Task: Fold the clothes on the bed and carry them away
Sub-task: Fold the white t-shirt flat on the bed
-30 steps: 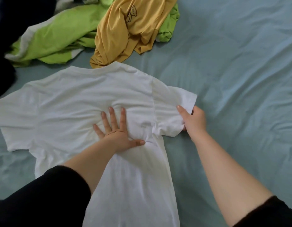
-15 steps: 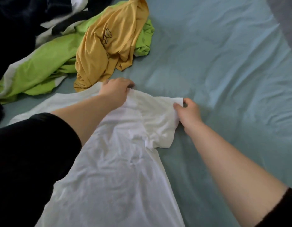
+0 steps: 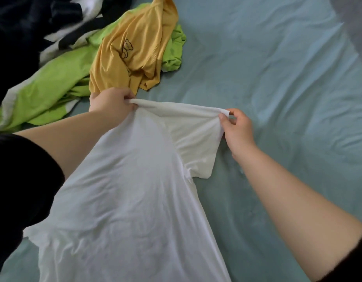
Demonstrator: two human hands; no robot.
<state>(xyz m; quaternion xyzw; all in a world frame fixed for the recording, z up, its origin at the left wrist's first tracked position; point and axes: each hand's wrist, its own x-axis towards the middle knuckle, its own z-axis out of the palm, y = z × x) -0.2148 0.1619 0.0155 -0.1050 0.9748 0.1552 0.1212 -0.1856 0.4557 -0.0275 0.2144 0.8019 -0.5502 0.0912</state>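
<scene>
Left hand and right hand pinch the white T-shirt by its shoulder edge, near a bear-printed yellow shirt.

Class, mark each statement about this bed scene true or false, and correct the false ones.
1. The left hand pinches the white T-shirt at its top edge. True.
2. The right hand lies flat on the bed sheet. False: it pinches the T-shirt's sleeve edge.
3. The yellow garment lies crumpled on the green garment. True.
4. The white T-shirt is folded into a neat square. False: it is spread out, unfolded.
</scene>
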